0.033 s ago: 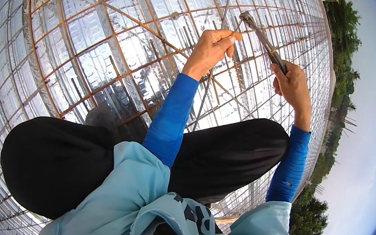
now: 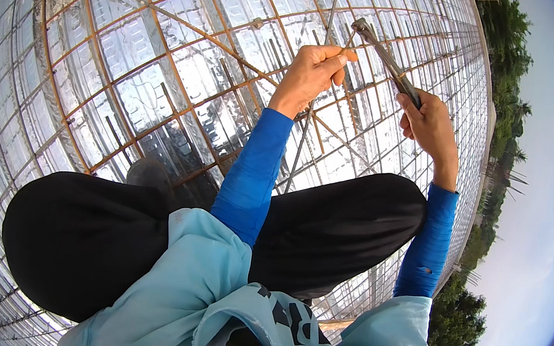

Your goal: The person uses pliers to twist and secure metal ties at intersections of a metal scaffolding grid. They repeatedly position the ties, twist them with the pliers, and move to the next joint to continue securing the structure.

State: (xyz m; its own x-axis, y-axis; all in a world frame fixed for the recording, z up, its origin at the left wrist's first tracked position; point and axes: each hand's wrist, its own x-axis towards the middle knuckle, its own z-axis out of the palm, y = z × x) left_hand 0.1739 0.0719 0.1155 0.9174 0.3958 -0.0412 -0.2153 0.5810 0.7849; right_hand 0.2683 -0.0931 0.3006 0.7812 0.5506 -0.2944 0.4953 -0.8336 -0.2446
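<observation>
The right hand (image 2: 431,127) is closed around the handle end of a pair of metal pincers (image 2: 391,63), which points forward and left from it. The left hand (image 2: 309,76) is closed, thumb and forefinger appearing to pinch a thin wire (image 2: 351,38) near the pincer head. Beneath both hands, a rusty rebar grid (image 2: 176,115) overlies shiny ribbed sheeting (image 2: 214,57); trees (image 2: 506,56) stand to their right.

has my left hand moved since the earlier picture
No visible move: the left hand sits in the same spot against the rusty diagonal bar that ends near its wrist.
</observation>
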